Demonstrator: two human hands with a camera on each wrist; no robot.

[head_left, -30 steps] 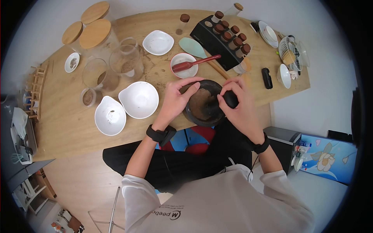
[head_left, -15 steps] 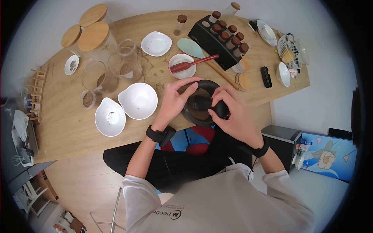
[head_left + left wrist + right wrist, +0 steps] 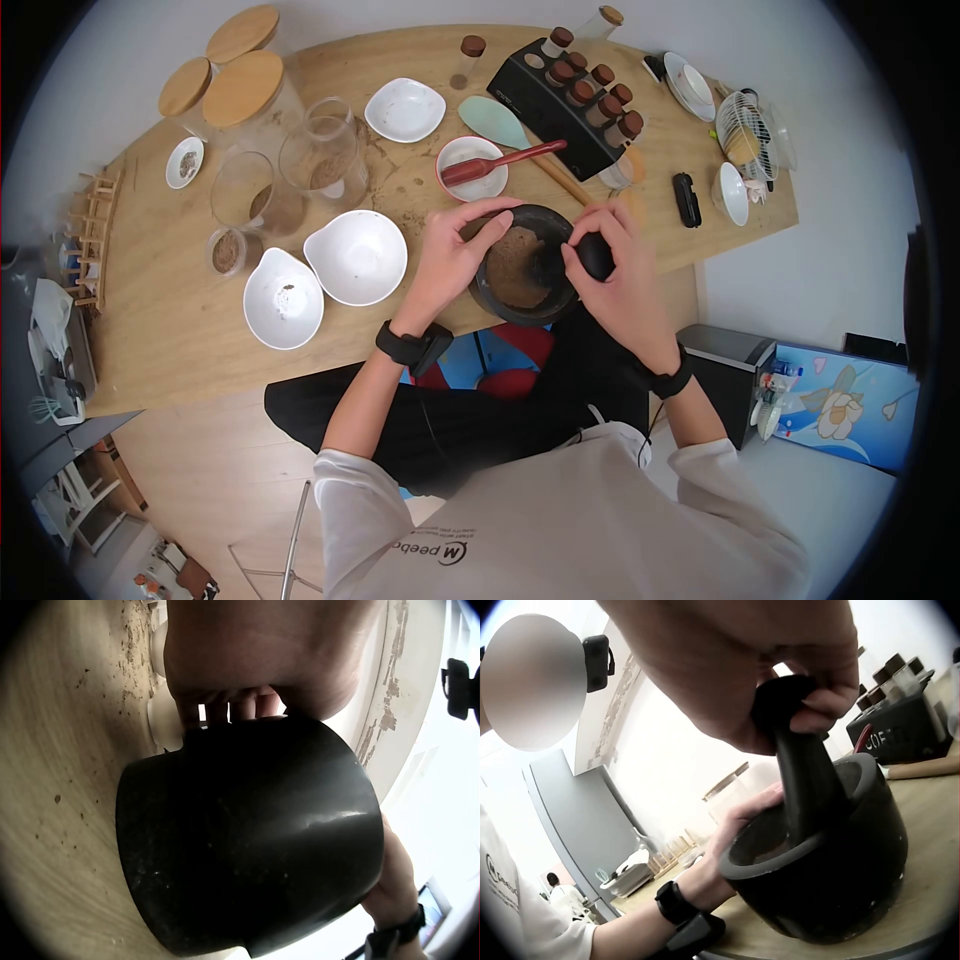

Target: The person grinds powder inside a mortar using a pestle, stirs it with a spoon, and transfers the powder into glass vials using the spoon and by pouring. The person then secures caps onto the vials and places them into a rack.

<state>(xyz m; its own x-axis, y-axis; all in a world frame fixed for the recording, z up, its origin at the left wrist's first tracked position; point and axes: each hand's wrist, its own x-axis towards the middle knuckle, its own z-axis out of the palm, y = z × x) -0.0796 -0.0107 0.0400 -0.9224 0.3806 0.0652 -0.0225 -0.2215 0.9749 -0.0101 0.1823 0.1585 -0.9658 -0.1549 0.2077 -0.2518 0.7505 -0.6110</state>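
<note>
A black mortar (image 3: 495,302) stands at the table's front edge with brown powder (image 3: 515,266) inside. My left hand (image 3: 452,255) grips the mortar's left rim, thumb over the edge; the left wrist view shows the mortar's dark outer wall (image 3: 255,832) below that hand (image 3: 262,652). My right hand (image 3: 622,285) pinches the knob of a black pestle (image 3: 594,256). In the right wrist view the pestle (image 3: 806,780) leans inside the mortar (image 3: 832,877), its lower end hidden, and fingers of the right hand (image 3: 757,667) close round its top.
White bowls (image 3: 357,258) and glass jars (image 3: 327,165) stand to the left. Behind the mortar, a red spatula (image 3: 500,162) lies across a small bowl (image 3: 455,153), beside a green spatula (image 3: 492,120) and a black rack (image 3: 550,110) of vials. A black object (image 3: 687,200) lies at right.
The pestle's knob moved left over the mortar, then back right to the rim, my right hand moving with it. My left hand stays on the mortar.
</note>
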